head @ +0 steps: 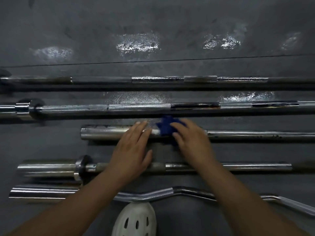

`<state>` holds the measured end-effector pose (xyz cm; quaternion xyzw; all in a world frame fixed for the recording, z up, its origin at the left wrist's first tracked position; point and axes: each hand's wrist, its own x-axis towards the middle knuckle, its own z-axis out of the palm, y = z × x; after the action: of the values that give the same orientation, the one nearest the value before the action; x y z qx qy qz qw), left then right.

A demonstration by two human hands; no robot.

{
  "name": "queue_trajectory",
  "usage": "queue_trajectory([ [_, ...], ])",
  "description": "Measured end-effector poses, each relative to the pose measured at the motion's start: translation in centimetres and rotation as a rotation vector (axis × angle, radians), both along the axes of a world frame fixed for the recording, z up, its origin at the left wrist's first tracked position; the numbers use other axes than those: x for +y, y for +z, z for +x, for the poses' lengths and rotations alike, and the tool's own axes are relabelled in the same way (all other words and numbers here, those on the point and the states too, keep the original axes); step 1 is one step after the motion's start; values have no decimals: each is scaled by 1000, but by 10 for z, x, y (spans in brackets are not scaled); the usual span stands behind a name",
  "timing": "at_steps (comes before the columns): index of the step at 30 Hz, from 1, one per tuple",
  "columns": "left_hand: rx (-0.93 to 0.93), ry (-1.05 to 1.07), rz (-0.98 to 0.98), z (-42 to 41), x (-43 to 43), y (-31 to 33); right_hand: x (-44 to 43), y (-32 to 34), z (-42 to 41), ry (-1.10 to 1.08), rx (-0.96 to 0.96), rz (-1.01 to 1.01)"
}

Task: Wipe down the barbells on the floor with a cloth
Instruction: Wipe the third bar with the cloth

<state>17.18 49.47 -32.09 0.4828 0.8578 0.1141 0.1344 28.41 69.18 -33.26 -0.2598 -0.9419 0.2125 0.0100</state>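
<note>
Several steel barbells lie side by side on the dark floor. On the thick sleeve of the third barbell (105, 133), my left hand (132, 150) rests with straight fingers. Just to its right, my right hand (190, 140) holds a blue cloth (166, 126) against the same sleeve, fingers curled over it. Beyond lie two long bars, the farthest (201, 79) and the second (139, 106). Nearer me are a straight bar (238, 166) crossed by both wrists and a curl bar (160, 193) with bends.
Wet shiny patches (138, 43) mark the rubber floor beyond the bars. A floor seam (153, 60) runs left to right. My white perforated shoe (136, 220) stands at the bottom centre, just below the curl bar.
</note>
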Motion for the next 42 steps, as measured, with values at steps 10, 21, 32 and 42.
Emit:
queue_trajectory([
  [10,18,67,-53,-4,-13,1,-24,5,10,-37,-9,-43],
  [21,-57,84,-75,-1,-24,-3,-95,24,-24,-11,86,-288],
  [32,-6,69,-134,0,-24,-7,-33,17,20,202,0,-73],
  [42,21,81,-94,-6,-20,-1,10,5,32,23,51,-73],
])
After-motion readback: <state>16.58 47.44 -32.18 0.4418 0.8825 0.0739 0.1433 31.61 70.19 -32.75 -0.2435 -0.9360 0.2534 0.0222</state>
